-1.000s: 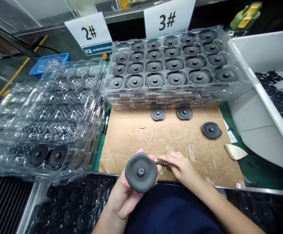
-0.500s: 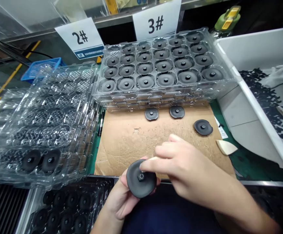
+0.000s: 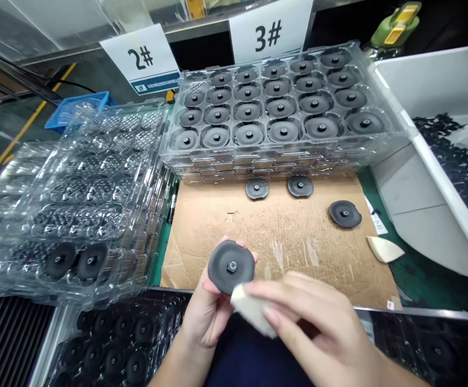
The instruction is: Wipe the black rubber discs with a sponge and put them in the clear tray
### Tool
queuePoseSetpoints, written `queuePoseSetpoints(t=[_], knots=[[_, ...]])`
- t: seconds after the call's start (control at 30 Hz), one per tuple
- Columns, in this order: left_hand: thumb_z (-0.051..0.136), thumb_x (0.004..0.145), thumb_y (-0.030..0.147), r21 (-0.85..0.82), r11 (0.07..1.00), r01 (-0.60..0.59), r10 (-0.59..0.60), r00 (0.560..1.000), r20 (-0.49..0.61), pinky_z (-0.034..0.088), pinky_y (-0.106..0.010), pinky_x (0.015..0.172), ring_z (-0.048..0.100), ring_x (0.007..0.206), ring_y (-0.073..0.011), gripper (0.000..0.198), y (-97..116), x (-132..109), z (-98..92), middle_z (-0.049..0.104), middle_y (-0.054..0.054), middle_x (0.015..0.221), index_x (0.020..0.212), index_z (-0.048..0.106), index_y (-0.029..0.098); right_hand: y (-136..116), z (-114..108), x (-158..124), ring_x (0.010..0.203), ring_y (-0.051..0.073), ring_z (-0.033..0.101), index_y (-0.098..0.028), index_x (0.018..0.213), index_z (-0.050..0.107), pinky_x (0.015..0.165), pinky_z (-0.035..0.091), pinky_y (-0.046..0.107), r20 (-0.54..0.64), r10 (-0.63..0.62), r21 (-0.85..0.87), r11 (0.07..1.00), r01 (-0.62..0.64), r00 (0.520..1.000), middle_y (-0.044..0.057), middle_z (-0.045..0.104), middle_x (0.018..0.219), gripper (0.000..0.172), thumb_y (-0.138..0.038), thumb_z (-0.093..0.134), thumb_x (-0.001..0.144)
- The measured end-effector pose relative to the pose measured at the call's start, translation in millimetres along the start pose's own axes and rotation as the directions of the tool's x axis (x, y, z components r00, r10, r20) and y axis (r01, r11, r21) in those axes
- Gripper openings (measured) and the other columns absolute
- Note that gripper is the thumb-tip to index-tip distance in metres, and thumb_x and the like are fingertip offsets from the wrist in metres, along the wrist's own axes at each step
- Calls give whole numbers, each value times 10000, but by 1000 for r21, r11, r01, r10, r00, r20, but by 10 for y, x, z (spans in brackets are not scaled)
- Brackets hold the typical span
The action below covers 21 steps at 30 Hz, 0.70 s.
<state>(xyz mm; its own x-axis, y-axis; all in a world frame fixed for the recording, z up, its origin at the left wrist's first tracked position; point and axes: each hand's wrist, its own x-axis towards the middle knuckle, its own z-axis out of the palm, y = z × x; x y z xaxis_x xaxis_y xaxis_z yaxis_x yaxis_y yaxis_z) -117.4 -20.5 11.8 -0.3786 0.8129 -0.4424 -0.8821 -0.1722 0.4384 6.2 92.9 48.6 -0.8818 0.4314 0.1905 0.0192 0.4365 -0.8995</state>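
Note:
My left hand (image 3: 205, 317) holds a round black rubber disc (image 3: 231, 267) with a small centre nut, face up, above the front edge of a cardboard sheet (image 3: 282, 236). My right hand (image 3: 314, 322) is closed on a pale wedge-shaped scraper (image 3: 250, 309), whose tip touches the disc's lower right rim. Three loose black discs (image 3: 344, 214) lie on the cardboard's far side.
A stack of clear trays (image 3: 282, 107) full of black discs stands behind the cardboard under a "3#" sign. Clear trays (image 3: 76, 188) at left hold two discs. A second pale wedge (image 3: 384, 249) lies at right beside a white bin (image 3: 431, 161). Dark trays with discs sit below left.
My right hand has drawn back from over the disc toward me, and the pale scraper in it now shows at the disc's lower rim. The left hand has lifted the disc slightly.

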Motion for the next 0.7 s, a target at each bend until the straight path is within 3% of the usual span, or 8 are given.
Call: queuePoseSetpoints(t=[0.1,0.2,0.27,0.33,0.43,0.5,0.57,0.7], knots=[[697,632,353,-30,999,-30,30,1000,10,457,-296,920,573,1062,-217,480,40,7,20,631,27,1144,1100,593,326,203,-76,4,847,135,625,-288,1062,609,680,499,215,26,268,340,904,-260,963,-9,665,990,240,-217,529,848],[686,654,343,-12,999,-34,35,999,39,453,-291,926,558,1083,-235,466,48,0,58,623,20,1159,1109,592,309,270,-146,23,978,168,592,-291,1139,563,770,495,255,-225,423,405,860,-310,878,7,609,1134,275,-255,490,876],[683,657,354,-6,999,-33,33,999,42,455,-294,924,567,1070,-227,459,20,-4,84,618,21,1168,1105,593,316,177,-159,65,1004,170,571,-290,1207,512,796,481,259,-353,342,281,927,-250,871,10,571,1191,340,-237,493,872],[700,650,333,14,999,-38,37,999,15,459,-268,912,574,1058,-196,452,-15,-6,97,622,15,1162,1091,602,313,30,-122,132,999,165,558,-265,1273,443,825,458,271,-364,137,68,990,-120,921,20,549,1218,422,-188,495,861],[709,652,309,60,998,-20,24,997,-69,471,-236,883,581,1039,-164,444,-28,-13,73,634,22,1140,1082,601,330,-133,-18,233,888,168,571,-161,1248,452,787,441,315,-104,-173,-135,978,158,979,61,618,1076,391,-130,449,858],[697,670,304,87,996,-36,47,991,-127,482,-264,881,592,1022,-174,437,-15,-21,42,639,41,1126,1090,589,354,-170,38,290,803,153,571,-149,1161,514,710,436,299,114,-194,-116,971,207,974,40,649,933,314,-119,426,861],[698,675,287,103,992,-79,93,986,-140,490,-260,870,601,1007,-171,425,-8,-30,30,646,48,1107,1083,595,348,-173,77,350,776,137,566,-179,1093,554,684,416,282,211,-108,-119,984,136,971,10,646,887,265,-128,429,865],[726,635,322,127,991,-40,46,998,-47,443,-136,865,559,1061,-117,418,-5,-52,88,645,59,1107,1042,629,324,-171,131,439,764,162,549,-133,1163,513,704,376,324,-24,-158,-250,957,148,987,50,639,890,310,-158,412,871]])
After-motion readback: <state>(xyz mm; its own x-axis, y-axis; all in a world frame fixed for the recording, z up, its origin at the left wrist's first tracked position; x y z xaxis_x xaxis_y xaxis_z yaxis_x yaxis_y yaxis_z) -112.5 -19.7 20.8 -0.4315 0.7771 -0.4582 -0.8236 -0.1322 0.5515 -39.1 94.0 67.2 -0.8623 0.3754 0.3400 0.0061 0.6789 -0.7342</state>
